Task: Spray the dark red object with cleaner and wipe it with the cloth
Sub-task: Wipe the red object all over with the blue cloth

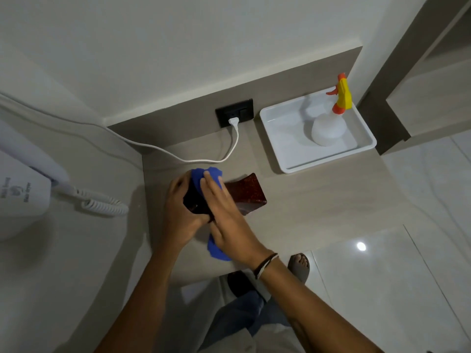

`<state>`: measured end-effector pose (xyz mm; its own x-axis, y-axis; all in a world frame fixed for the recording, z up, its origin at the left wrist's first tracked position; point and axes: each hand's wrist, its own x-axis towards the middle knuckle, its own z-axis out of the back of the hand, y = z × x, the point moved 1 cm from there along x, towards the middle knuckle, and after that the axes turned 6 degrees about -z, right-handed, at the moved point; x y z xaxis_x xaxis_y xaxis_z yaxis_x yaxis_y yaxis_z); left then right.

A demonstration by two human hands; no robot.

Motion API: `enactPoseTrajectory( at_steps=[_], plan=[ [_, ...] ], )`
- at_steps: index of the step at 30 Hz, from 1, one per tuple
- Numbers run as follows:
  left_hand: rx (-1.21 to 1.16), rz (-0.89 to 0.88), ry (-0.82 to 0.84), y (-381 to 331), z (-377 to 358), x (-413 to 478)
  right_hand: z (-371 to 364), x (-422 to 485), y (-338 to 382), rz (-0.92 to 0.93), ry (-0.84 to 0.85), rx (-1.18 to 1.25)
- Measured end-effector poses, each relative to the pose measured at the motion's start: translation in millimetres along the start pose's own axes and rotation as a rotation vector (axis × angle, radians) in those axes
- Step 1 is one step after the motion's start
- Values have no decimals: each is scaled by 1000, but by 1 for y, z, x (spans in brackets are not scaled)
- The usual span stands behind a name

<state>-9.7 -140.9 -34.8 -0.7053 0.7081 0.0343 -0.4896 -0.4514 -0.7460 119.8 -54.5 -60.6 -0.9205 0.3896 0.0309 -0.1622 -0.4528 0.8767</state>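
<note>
The left hand [179, 215] has its fingers wrapped around the near end of the dark red object [246, 193] on the table [318, 200]. The right hand [224, 215] lies flat, fingers straight, pressing the blue cloth [197, 178] onto it. Beyond the fingers, well apart, the spray bottle [330, 123] stands in a white tray [285, 138].

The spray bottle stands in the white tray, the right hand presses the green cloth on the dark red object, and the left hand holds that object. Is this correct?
Not quite: the cloth is blue, not green, as the head view shows. The rest holds: the spray bottle stands in the white tray, the right hand presses the cloth on the dark red object, and the left hand holds that object.
</note>
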Motion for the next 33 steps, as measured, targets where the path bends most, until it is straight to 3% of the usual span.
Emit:
enactPoseTrajectory(
  at_steps=[5, 12, 16, 20, 22, 25, 29, 33],
  plan=[
    [51, -11, -17, -2, -3, 0, 37, -8, -51, -339, -31, -72],
    [5, -14, -20, -9, -10, 3, 13, 0, -17, -60, -46, 88],
    [37, -3, -19, 1, -4, 0, 47, -9, -73, -323, -67, -82],
    [-180, 202, -63, 6, -2, 5, 73, -17, -98, -599, -252, 284],
    [-302, 362, -108, 7, -2, 8, 77, -17, -103, -674, -243, 467],
    [-258, 489, -174, 4, -4, 9, 76, -9, -103, -750, -221, 698],
    [-273, 542, -112, 7, -4, 8, 81, 8, -96, -724, -271, 722],
    [-398, 481, 16, 12, -6, 0, 86, 28, -93, -696, -267, 619]
  ],
)
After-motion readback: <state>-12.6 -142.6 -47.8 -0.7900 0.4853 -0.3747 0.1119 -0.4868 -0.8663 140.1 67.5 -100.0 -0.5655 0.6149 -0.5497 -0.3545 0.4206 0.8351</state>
